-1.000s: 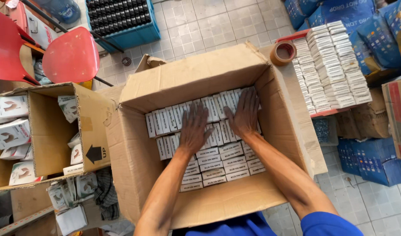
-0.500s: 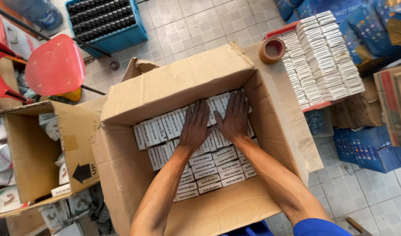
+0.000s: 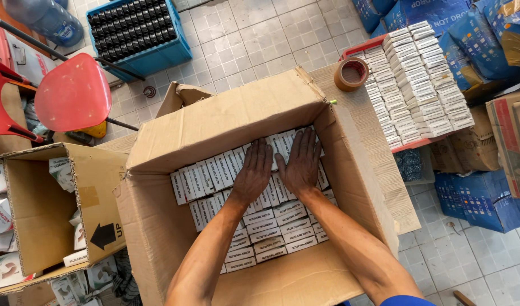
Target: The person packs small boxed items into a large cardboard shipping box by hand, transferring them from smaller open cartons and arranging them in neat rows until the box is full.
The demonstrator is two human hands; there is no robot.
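I have both hands flat, fingers spread, gripping nothing: the left hand (image 3: 254, 170) and right hand (image 3: 299, 161) lie side by side, pressing on small white boxes (image 3: 214, 164) packed inside the carton (image 3: 237, 122). The carton's walls hem them in all round. Beyond my right hand sit a tape roll (image 3: 350, 73) and stacked white boxes (image 3: 418, 79); left of my left, a second carton (image 3: 96, 192).

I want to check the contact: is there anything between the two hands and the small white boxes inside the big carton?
Nothing visible does. The left hand and the right hand lie flat, palms down, directly on the small white boxes packed in rows inside the open carton. The carton flaps are folded out, clear of both arms.
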